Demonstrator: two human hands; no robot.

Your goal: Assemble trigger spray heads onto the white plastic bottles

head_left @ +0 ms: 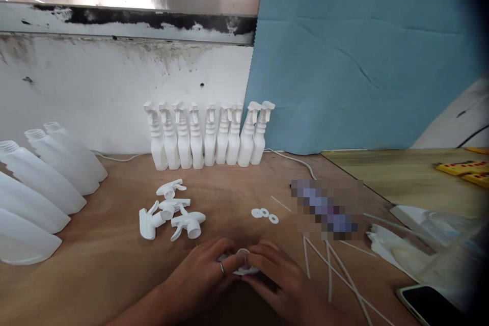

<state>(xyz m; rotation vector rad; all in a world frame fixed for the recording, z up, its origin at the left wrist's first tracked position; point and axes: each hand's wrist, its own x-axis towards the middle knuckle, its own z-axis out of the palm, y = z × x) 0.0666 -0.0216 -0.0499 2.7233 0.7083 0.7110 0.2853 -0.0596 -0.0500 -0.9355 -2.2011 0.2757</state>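
White trigger head (pixel 243 261) pinched by both hands (pixel 206 272) (pixel 280 277); four more (pixel 171 211), three washers (pixel 264 214).

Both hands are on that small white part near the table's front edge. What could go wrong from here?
1. The three loose washers lie just beyond the right hand; a sweep might scatter them.
2. The dip tubes beside it could roll onto the phone.
3. The left hand might nudge the trigger heads.

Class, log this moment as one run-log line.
left hand: on trigger head | right hand: on the same part | washers beyond | spray bottles at wall
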